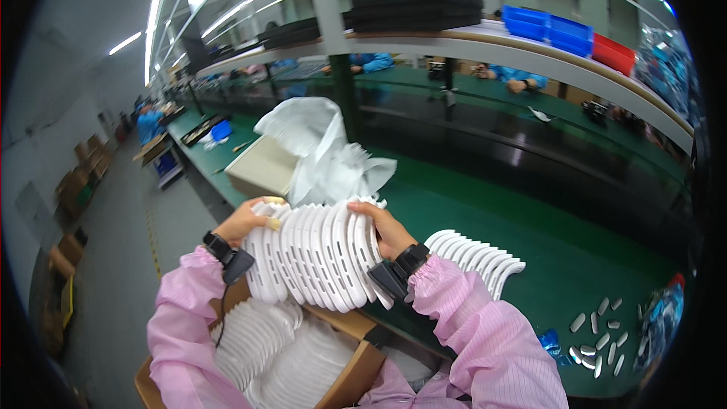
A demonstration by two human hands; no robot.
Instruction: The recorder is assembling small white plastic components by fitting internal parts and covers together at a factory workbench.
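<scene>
Both my hands hold one fanned stack of white curved plastic parts (318,254) above the bench edge. My left hand (244,221) clamps the stack's left end, with a taped fingertip showing. My right hand (388,229) presses the right end. Both wrists wear black bands over pink sleeves. Below the stack an open cardboard box (356,371) holds more of the same white parts in a plastic liner. A second row of white parts (481,257) lies fanned on the green bench (560,250) just right of my right hand.
A beige box with a white plastic bag (318,144) stands behind the stack. Several small grey pieces (598,333) lie at the bench's right front. Overhead shelf carries black trays (416,0) and blue and red bins (560,30). Other workers in blue sit farther back.
</scene>
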